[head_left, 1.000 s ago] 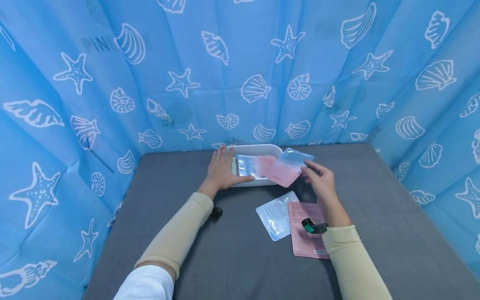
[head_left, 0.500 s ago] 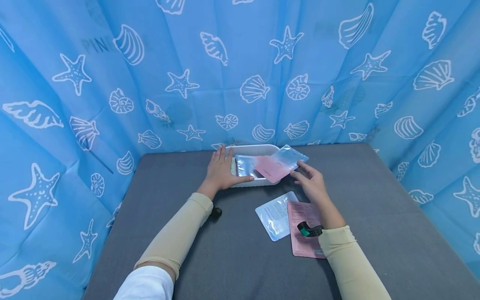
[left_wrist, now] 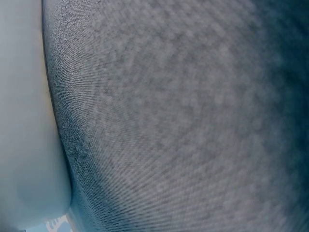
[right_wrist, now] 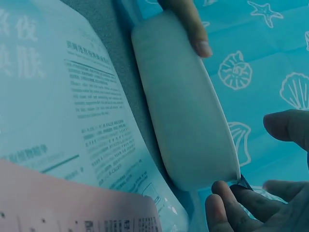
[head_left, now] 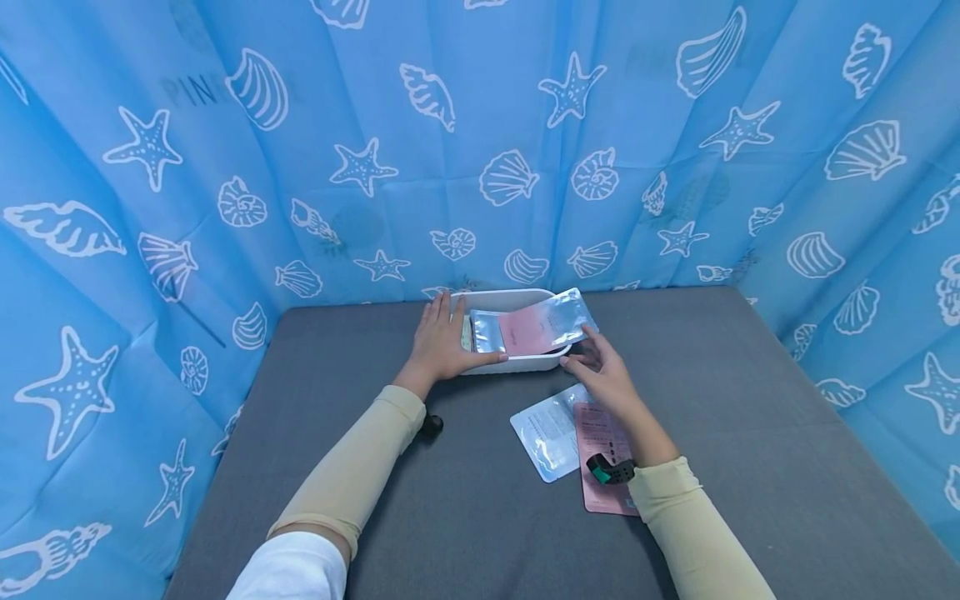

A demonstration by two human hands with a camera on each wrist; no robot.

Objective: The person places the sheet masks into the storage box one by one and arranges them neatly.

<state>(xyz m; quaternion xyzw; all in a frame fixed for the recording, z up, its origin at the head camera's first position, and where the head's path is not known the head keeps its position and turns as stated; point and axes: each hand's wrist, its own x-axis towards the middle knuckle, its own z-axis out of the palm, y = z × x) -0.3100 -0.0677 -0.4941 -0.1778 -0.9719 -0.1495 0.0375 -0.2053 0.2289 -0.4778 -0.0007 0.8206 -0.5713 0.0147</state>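
Observation:
A white plastic basket [head_left: 536, 364] stands at the back of the table, holding several flat sachets. My left hand [head_left: 442, 337] rests over its left end, fingers extended toward the far rim and thumb along the front rim. On top lies a pink-and-blue sachet [head_left: 528, 327], tilted, its blue end over the right rim. My right hand [head_left: 603, 375] is at that end, fingertips right at the sachet's edge. In the right wrist view, the thumb [right_wrist: 285, 125] stands apart from the fingers, which are close by the basket's corner. The left wrist view shows mostly grey cloth [left_wrist: 169, 116].
A silver-white sachet [head_left: 547, 437] and a pink sachet [head_left: 603, 492] lie overlapping on the grey table [head_left: 487, 517], partly under my right forearm. A blue seashell curtain [head_left: 480, 125] hangs right behind the basket.
My right hand has moved left and toward me, bringing the pink-and-blue sachet into the basket, where it now lies; the thumb has come away from it. My left hand stays put.

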